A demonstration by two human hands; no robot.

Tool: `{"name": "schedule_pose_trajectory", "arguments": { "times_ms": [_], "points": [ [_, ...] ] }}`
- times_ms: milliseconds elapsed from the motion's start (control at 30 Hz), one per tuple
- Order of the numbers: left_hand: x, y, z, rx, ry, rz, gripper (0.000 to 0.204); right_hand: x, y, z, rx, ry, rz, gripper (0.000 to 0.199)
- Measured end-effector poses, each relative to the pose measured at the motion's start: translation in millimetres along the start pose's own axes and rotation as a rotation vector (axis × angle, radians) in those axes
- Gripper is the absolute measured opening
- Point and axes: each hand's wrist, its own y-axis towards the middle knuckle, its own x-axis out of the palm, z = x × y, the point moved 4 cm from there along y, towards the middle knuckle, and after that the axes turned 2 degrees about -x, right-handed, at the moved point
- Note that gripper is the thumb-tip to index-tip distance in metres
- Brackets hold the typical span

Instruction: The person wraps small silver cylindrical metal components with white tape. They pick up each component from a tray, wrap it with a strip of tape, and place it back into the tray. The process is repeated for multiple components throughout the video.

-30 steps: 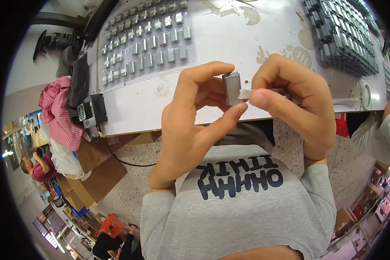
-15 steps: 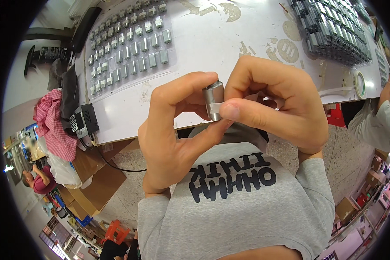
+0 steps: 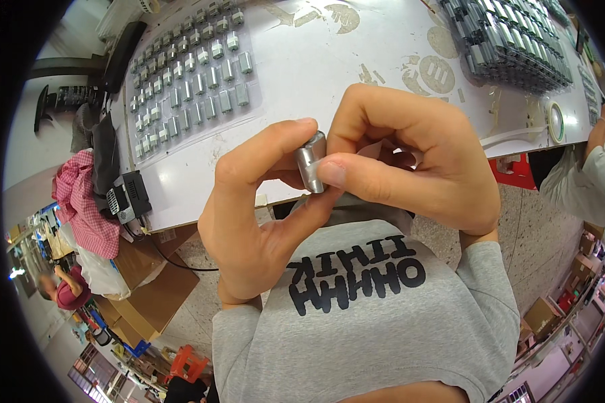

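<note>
Above the table's near edge, my left hand grips a small shiny metal cylinder between thumb and forefinger, its ends against the two fingertips. The cylinder leans slightly, its top toward the right. My right hand is closed in a pinch, its thumb pressed against the cylinder's side. A thin pale strip of tape shows inside the curl of the right fingers; the end at the thumb is mostly covered.
Rows of similar cylinders fill a clear plastic tray at the table's left. Stacked filled trays stand far right, with a tape roll nearer. A black device sits at the left edge. Another person's arm is at right.
Both hands and the cylinder have shifted slightly left in view. The cylinder leans more than before, and the pale strip on its side shows less.
</note>
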Motion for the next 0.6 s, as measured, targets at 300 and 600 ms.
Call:
{"name": "schedule_pose_trajectory", "arguments": {
  "times_ms": [300, 600],
  "points": [
    [3.2, 6.4, 5.2, -0.009, 0.147, -0.044, 0.047, -7.4, 13.1, 6.2, 0.025, -0.291, -0.036, 0.021],
    [8.2, 5.3, -1.2, -0.109, -0.521, -0.177, 0.052, -15.8, 14.7, -1.0, -0.101, 0.14, -0.277, 0.019]
  ]
}}
